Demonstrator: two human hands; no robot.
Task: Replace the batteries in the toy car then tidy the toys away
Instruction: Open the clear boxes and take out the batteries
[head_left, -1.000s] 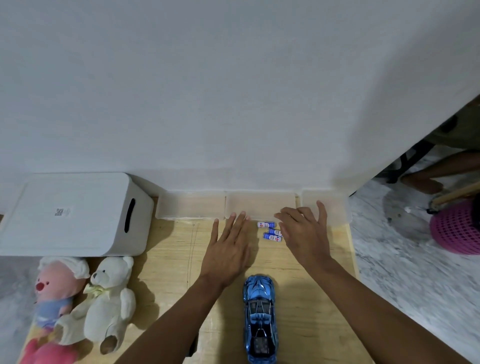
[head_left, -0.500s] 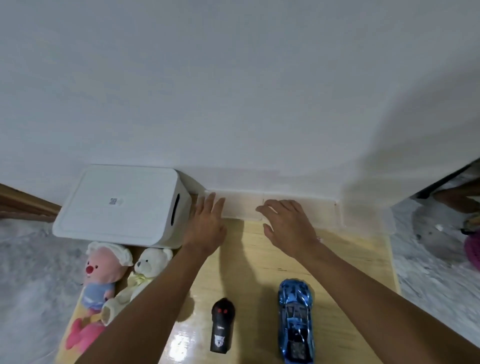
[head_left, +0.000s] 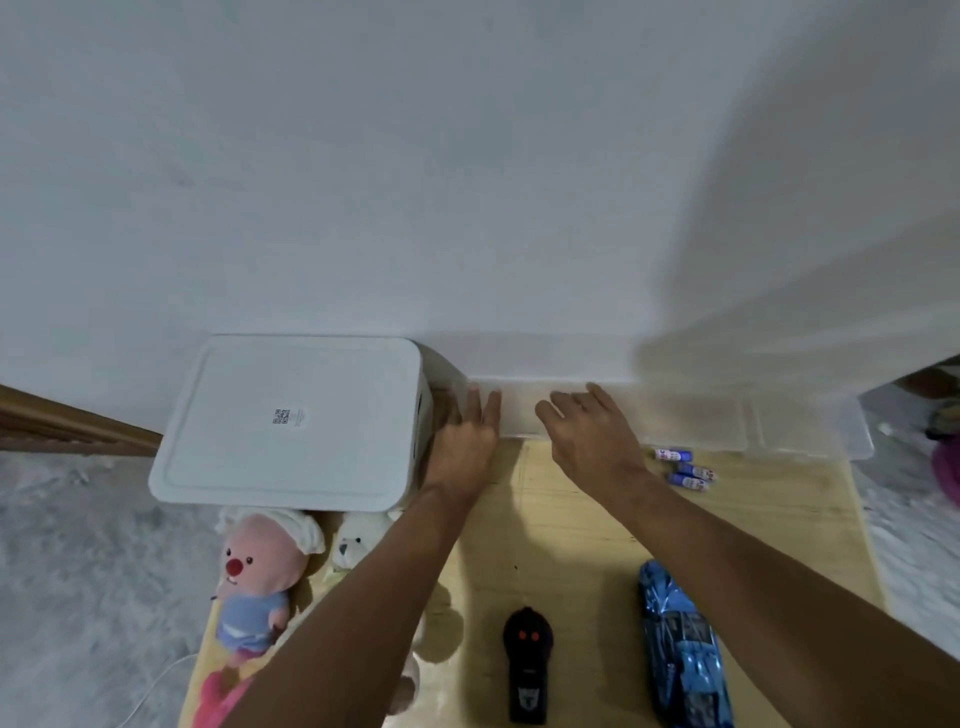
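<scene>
A blue toy car (head_left: 683, 649) lies on the wooden table (head_left: 571, 540) at the lower right, with a black remote control (head_left: 528, 665) to its left. Three small blue batteries (head_left: 685, 467) lie near the table's back right. My left hand (head_left: 465, 441) is flat, fingers straight, against the right side of a white lidded storage box (head_left: 296, 421). My right hand (head_left: 589, 434) hovers with relaxed fingers over a clear plastic tray (head_left: 519, 410) by the wall, holding nothing.
A pink plush toy (head_left: 254, 577) and a white teddy bear (head_left: 358, 540) lie in front of the box, partly behind my left forearm. More clear trays (head_left: 800, 426) line the wall at the right. Grey floor surrounds the table.
Both hands have moved left from the batteries toward the white box. My view has shifted left, so the remote control has come into sight.
</scene>
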